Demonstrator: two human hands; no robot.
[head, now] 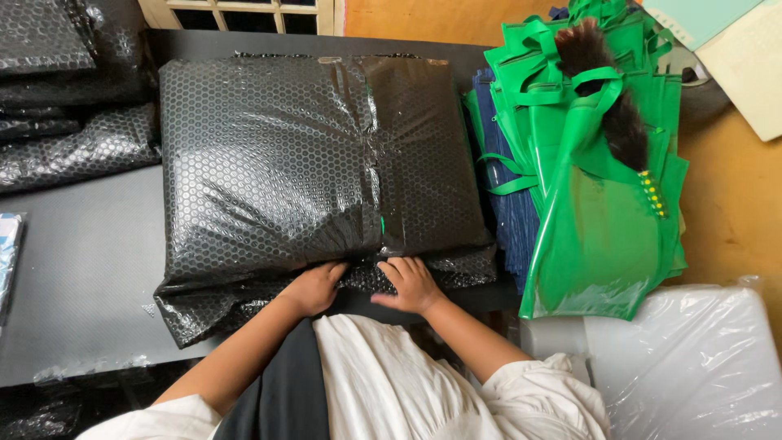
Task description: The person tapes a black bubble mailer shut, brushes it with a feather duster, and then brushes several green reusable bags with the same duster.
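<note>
**A:** What do you see from up there?

**B:** I see a dark table (81, 269) by an orange wall (733, 204). A big parcel (309, 163) in black bubble wrap lies flat on it, close to the near edge, so I can reach it easily.

**A:** Where are your hands?

**B:** Both are on the near edge of the parcel. My left hand (314, 287) curls over the loose wrap and presses it down. My right hand (410, 283) lies beside it, fingers bent, pushing the fold flat. I think they keep the wrap from popping open.

**A:** Anything nearby?

**B:** Green bags (603, 204) are piled on the right, and more black parcels (65, 90) sit at the back left, out of the way.
</note>
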